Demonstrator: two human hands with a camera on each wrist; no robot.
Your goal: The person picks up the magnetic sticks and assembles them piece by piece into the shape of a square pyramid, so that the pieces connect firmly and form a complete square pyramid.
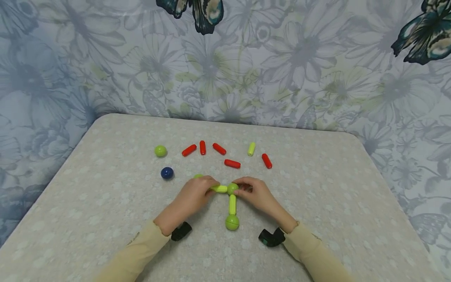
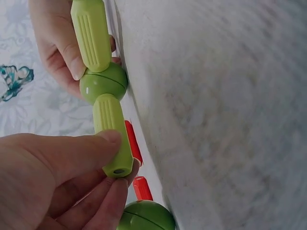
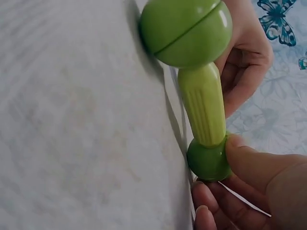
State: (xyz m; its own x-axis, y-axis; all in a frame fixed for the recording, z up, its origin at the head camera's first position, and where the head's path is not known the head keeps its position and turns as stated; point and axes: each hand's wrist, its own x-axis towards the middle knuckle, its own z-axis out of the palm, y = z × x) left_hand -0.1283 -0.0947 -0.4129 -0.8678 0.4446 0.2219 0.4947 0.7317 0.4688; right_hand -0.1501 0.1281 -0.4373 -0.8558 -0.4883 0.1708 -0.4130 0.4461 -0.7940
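Note:
My left hand (image 1: 193,196) pinches a light-green stick (image 1: 220,189) between thumb and fingers; its far end meets a green ball (image 1: 233,188). My right hand (image 1: 258,194) pinches that ball from the right. A second light-green stick (image 1: 232,205) runs from the ball toward me to another green ball (image 1: 232,222). In the left wrist view the held stick (image 2: 111,115) shows a dark round spot on its free end. One more green ball (image 1: 199,176) is partly hidden behind my left hand. The right wrist view shows thumb and fingers around the ball (image 3: 209,160).
A green ball (image 1: 160,151) and a dark blue ball (image 1: 167,173) lie at the left of the table (image 1: 88,188). Farther back are several red sticks (image 1: 219,149) and a light-green stick (image 1: 251,149). Behind the table hangs a flowered cloth with butterflies.

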